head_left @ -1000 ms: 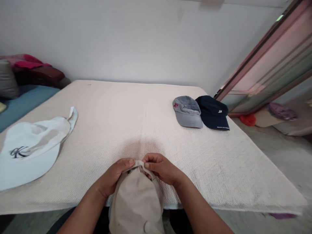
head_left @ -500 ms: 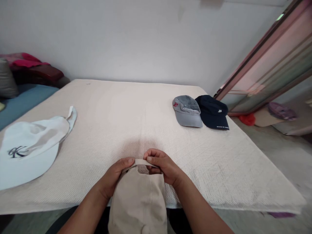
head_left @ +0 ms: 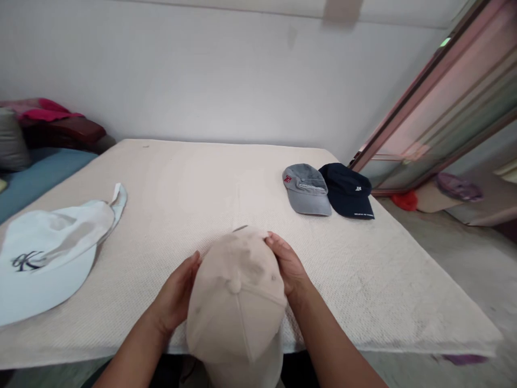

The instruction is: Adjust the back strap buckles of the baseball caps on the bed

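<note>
A beige baseball cap (head_left: 236,302) is at the table's near edge, crown up and brim toward me. Along its left side, my left hand (head_left: 175,296) is closed at the edge, the thumb showing and the other fingers mostly hidden behind the fabric. My right hand (head_left: 288,267) grips the right rear side, with the fingertips near the back of the crown. The cap's back strap is almost wholly out of sight. Far to the left lies a white cap (head_left: 52,237) with a dark monogram and a loose strap end sticking up.
A grey cap (head_left: 307,189) and a navy cap (head_left: 347,191) sit side by side at the far right of the table (head_left: 181,183), which has a cream cloth. A wall (head_left: 202,81) stands behind it. Left of the table is a blue seat (head_left: 52,172).
The beige cap has risen and turned, so its crown top shows instead of the back opening. Both hands moved from the strap to the cap's sides. The view tilted up slightly.
</note>
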`<move>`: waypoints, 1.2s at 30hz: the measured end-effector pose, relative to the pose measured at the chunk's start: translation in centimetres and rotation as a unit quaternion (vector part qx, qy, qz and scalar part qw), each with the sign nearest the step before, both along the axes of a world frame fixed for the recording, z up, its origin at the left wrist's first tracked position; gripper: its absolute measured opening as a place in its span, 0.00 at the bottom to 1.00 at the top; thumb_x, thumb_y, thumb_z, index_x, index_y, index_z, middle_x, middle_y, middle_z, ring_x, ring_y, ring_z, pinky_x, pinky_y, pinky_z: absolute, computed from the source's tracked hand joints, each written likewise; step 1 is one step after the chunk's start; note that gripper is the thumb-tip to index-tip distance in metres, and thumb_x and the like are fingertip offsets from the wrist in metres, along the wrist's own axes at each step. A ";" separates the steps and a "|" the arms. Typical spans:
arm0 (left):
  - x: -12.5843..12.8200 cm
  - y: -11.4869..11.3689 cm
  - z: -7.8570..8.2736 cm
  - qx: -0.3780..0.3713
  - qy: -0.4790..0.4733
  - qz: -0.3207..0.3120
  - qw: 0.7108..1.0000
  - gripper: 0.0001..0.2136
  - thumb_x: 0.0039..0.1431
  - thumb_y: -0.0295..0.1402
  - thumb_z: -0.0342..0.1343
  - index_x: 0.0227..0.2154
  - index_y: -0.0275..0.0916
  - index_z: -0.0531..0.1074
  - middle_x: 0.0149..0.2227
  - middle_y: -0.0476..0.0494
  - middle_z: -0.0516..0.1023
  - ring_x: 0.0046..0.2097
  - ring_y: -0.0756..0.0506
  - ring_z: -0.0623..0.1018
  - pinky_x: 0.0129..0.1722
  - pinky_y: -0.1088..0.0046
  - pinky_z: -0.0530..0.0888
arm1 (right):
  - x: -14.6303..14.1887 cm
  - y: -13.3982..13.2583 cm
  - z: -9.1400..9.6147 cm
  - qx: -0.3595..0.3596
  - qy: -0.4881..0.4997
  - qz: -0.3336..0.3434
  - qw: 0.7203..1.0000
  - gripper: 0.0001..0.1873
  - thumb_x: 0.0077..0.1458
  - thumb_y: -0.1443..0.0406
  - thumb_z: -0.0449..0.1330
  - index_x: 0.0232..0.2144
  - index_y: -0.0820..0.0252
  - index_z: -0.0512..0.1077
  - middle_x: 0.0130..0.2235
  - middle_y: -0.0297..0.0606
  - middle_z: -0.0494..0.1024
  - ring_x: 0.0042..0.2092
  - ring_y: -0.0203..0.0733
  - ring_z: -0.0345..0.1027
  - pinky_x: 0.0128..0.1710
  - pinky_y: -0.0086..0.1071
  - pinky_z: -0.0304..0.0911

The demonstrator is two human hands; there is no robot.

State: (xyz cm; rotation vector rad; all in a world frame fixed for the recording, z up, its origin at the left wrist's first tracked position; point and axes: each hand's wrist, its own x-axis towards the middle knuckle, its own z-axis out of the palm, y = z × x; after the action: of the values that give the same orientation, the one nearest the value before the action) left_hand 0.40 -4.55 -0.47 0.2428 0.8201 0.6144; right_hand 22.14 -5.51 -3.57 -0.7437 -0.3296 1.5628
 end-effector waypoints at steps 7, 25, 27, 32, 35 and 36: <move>0.1 -0.3 -1.3 0.033 0.052 0.022 0.998 0.11 0.53 0.30 0.58 0.38 0.33 0.79 0.32 0.37 0.82 0.41 0.36 0.80 0.41 0.63 0.75 | 0.4 0.9 -0.6 -0.030 -0.001 -0.059 0.998 0.08 0.45 0.64 0.68 0.27 0.59 0.73 0.28 0.30 0.77 0.29 0.35 0.69 0.35 0.29 0.64; -2.5 5.6 -1.8 0.079 0.013 0.387 0.919 0.17 0.61 0.24 0.42 0.44 0.35 0.75 0.28 0.45 0.81 0.30 0.46 0.79 0.32 0.73 0.78 | -1.6 -1.5 -1.1 0.038 -0.020 0.161 0.986 0.20 0.46 0.60 0.68 0.39 0.66 0.72 0.25 0.33 0.71 0.20 0.28 0.59 0.16 0.22 0.55; -2.2 5.4 -2.1 0.062 -0.004 0.367 0.928 0.14 0.63 0.30 0.43 0.38 0.34 0.75 0.27 0.43 0.80 0.30 0.46 0.79 0.30 0.73 0.78 | -1.2 -0.7 -0.7 0.046 -0.029 0.135 0.989 0.19 0.48 0.62 0.67 0.41 0.65 0.72 0.27 0.35 0.73 0.22 0.29 0.61 0.17 0.22 0.56; -0.7 4.3 -2.6 0.013 -0.007 0.262 0.965 0.13 0.63 0.33 0.46 0.33 0.30 0.73 0.34 0.34 0.78 0.35 0.44 0.79 0.33 0.68 0.79 | 2.2 3.4 0.1 0.096 -0.070 0.047 0.992 0.17 0.49 0.63 0.65 0.43 0.61 0.72 0.38 0.39 0.78 0.32 0.36 0.70 0.32 0.28 0.67; -0.4 4.0 -2.7 0.028 -0.019 0.239 0.970 0.10 0.62 0.29 0.47 0.34 0.30 0.73 0.35 0.36 0.76 0.32 0.47 0.78 0.29 0.73 0.78 | 5.3 7.2 -0.5 0.103 -0.108 -0.050 0.988 0.16 0.46 0.63 0.66 0.39 0.58 0.72 0.39 0.36 0.78 0.34 0.35 0.70 0.32 0.27 0.67; -0.4 3.9 -2.7 0.025 -0.016 0.238 0.971 0.10 0.62 0.28 0.47 0.34 0.30 0.72 0.33 0.38 0.76 0.30 0.48 0.78 0.27 0.75 0.77 | 6.3 8.6 -0.8 0.089 -0.124 -0.080 0.985 0.16 0.45 0.64 0.67 0.38 0.58 0.72 0.38 0.34 0.78 0.32 0.33 0.69 0.30 0.26 0.66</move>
State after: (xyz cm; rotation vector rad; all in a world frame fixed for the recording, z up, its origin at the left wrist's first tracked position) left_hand 0.01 -0.64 -3.16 0.0795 0.8369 1.0873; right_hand 28.46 3.06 -4.42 -0.8061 -0.5713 1.2728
